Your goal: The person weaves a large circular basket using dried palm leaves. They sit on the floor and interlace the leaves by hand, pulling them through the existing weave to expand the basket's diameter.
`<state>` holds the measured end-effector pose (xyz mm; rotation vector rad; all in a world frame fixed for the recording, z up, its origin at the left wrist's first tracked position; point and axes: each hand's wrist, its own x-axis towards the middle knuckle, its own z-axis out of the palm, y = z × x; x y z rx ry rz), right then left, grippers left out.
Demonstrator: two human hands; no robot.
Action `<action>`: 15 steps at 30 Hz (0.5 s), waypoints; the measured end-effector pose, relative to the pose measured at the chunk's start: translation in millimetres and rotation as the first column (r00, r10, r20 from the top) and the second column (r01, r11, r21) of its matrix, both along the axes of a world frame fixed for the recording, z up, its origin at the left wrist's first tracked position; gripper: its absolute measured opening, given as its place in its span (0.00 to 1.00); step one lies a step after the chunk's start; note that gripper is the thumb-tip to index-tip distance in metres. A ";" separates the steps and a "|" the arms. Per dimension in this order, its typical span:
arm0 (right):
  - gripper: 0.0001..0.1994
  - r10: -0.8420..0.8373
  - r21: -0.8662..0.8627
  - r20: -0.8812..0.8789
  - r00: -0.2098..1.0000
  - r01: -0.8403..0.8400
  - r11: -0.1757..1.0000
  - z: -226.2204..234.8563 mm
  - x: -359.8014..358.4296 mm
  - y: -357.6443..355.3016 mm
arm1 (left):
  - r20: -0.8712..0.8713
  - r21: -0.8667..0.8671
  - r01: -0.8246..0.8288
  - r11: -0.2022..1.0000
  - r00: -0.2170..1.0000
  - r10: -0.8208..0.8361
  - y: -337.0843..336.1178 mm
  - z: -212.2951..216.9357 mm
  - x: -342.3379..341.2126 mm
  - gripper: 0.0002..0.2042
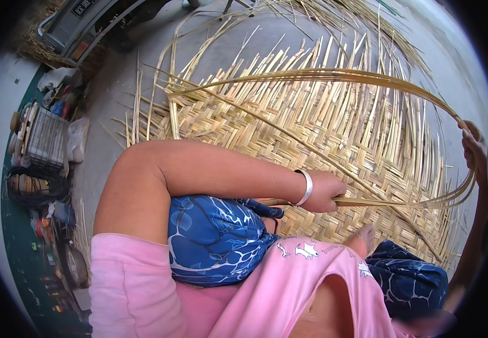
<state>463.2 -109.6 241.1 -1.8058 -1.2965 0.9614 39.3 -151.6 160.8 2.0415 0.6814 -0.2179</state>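
A partly woven mat of split reed strips (pixel 221 129) lies on the floor before me, its loose strip ends fanning out at the far side. My left hand (pixel 324 191), with a pale bangle at the wrist, is closed around a bundle of long flat reed strips (pixel 322 74) low over the mat. The bundle bends in a wide loop at the right and runs back leftward above the mat. At that bend my right hand (pixel 473 147) has its fingers wrapped round the strips. A thin straight reed (pixel 289 129) lies slantwise across the weave.
My bare foot (pixel 362 241) rests on the mat's near edge. Loose reeds (pixel 387 36) are strewn at the far right. A grey vehicle (pixel 80 25) stands at the far left. Along the left wall are a grey plastic crate (pixel 47 135) and a black coil (pixel 32 188).
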 end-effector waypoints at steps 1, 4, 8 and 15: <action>0.15 -0.102 0.023 0.064 0.993 0.101 0.995 12.2 19.6 -24.6 | 0.001 -0.007 0.095 0.995 0.995 -0.095 3.2 -3.7 -2.2 0.10; 0.16 -0.285 0.033 0.108 0.953 0.283 0.959 -10.8 79.0 -67.6 | 0.007 0.016 0.070 0.997 0.998 -0.070 -3.2 -17.4 -4.8 0.10; 0.16 -0.510 -0.008 0.105 0.854 0.514 0.858 -60.0 151.4 -145.9 | 0.011 0.077 0.050 0.996 0.999 -0.051 0.4 7.8 13.1 0.12; 0.17 -0.808 -0.131 0.080 0.584 0.809 0.572 -147.4 218.0 -320.8 | 0.073 0.276 0.055 0.959 0.994 -0.078 2.2 46.3 42.9 0.12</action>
